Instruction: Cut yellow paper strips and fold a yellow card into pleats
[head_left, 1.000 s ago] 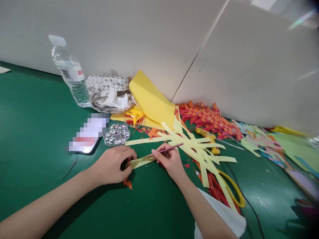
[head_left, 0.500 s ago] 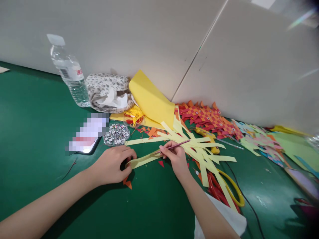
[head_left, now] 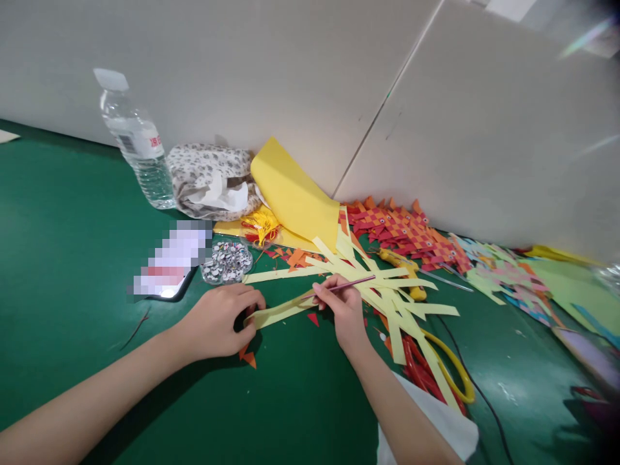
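Observation:
My left hand (head_left: 227, 323) is closed on one end of a folded pale yellow paper strip (head_left: 283, 311), thumb and fingers curled round it. My right hand (head_left: 341, 310) pinches a thin purplish stick (head_left: 356, 282) that slants up to the right. The stick's lower tip lies at the strip's right part; whether it touches is too small to tell. Just right of this hand spreads a loose pile of pale yellow paper strips (head_left: 387, 290). Orange paper scraps (head_left: 249, 359) lie under my left hand.
Behind stand a water bottle (head_left: 138, 148), a patterned tissue pouch (head_left: 208, 168) and yellow sheets (head_left: 295, 187). A phone (head_left: 174, 258) and a bag of googly eyes (head_left: 227, 261) are at left. Red-orange woven paper fish (head_left: 402, 226), a yellow-handled tool (head_left: 417, 292) and red-handled scissors (head_left: 421, 371) lie right.
My right hand and the stick have shifted slightly to the right along the strip. My left hand stays in place.

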Tool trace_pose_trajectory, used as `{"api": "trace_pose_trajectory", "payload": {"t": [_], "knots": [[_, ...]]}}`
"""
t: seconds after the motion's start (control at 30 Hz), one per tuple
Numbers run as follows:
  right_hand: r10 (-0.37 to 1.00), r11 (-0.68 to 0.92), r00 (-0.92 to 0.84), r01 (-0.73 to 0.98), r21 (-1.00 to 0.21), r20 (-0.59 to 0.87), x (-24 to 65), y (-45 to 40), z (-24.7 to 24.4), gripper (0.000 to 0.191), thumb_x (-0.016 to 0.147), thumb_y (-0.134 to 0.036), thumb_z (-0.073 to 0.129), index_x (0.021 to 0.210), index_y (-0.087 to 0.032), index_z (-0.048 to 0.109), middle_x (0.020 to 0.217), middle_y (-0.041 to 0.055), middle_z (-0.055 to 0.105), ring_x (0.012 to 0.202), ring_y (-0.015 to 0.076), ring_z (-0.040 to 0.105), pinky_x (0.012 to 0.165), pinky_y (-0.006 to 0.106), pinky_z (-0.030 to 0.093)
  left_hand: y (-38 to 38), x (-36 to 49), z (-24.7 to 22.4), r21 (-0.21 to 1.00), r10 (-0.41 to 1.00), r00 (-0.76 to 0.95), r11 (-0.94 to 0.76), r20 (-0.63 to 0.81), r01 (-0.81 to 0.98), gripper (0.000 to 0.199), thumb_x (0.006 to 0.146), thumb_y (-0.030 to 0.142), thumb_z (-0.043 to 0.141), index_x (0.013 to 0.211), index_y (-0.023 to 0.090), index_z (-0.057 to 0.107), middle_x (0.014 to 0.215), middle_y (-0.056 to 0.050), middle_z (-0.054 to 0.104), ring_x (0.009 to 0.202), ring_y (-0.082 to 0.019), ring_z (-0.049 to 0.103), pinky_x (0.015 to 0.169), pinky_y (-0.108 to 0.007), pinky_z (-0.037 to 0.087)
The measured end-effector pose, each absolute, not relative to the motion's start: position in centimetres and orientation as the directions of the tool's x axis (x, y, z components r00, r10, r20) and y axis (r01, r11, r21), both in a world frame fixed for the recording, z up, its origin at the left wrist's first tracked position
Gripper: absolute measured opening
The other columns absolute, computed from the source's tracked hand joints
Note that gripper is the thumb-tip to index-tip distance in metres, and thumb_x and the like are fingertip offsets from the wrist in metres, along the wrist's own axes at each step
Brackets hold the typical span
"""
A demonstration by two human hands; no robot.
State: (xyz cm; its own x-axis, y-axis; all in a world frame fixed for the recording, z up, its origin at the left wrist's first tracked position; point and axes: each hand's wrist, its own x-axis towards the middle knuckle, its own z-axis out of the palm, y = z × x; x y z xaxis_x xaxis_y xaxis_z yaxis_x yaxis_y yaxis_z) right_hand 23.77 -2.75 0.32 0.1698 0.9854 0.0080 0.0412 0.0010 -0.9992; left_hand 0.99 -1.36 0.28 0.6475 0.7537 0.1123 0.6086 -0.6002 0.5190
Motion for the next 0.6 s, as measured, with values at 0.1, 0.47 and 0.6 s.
{"api": "trace_pose_trajectory", "payload": {"t": [0.1,0.47,0.6], "knots": [[0.996,-0.007,0.094,0.077,-0.997,0.000,22.7,-3.3,0.3,0.026,0.072,-0.039,0.070,0.064,-0.020,0.054,0.055,-0.0007,0.060,0.047,0.0118,0.049,0.048,0.025,0.039,-1.4,1.0,0.4,0.519,0.750,0.652,-0.603,0.110,0.606,0.021,0.069,0.013,0.048,0.086,0.021,0.057,0.075,0.001,0.059,0.069,-0.016,0.054,0.060,-0.026,0.038],[0.998,0.009,-0.056,0.283,-0.959,-0.008,20.4,-4.2,0.2,0.024,0.076,-0.039,0.066,0.066,-0.020,0.056,0.054,-0.0032,0.052,0.051,0.0118,0.048,0.050,0.024,0.036,-1.4,1.1,0.5,0.507,0.742,0.656,-0.623,0.141,0.596,0.020,0.068,0.013,0.046,0.084,0.020,0.056,0.073,-0.001,0.059,0.067,-0.016,0.055,0.059,-0.025,0.037],[0.998,-0.004,-0.053,0.280,-0.960,-0.020,20.5,-4.1,0.2,0.025,0.075,-0.039,0.066,0.065,-0.020,0.055,0.052,-0.0042,0.050,0.049,0.0108,0.044,0.047,0.024,0.033,-1.5,1.1,0.6,0.508,0.743,0.655,-0.620,0.137,0.598,0.019,0.068,0.013,0.046,0.083,0.020,0.056,0.073,0.000,0.059,0.067,-0.016,0.055,0.058,-0.025,0.037]]}}
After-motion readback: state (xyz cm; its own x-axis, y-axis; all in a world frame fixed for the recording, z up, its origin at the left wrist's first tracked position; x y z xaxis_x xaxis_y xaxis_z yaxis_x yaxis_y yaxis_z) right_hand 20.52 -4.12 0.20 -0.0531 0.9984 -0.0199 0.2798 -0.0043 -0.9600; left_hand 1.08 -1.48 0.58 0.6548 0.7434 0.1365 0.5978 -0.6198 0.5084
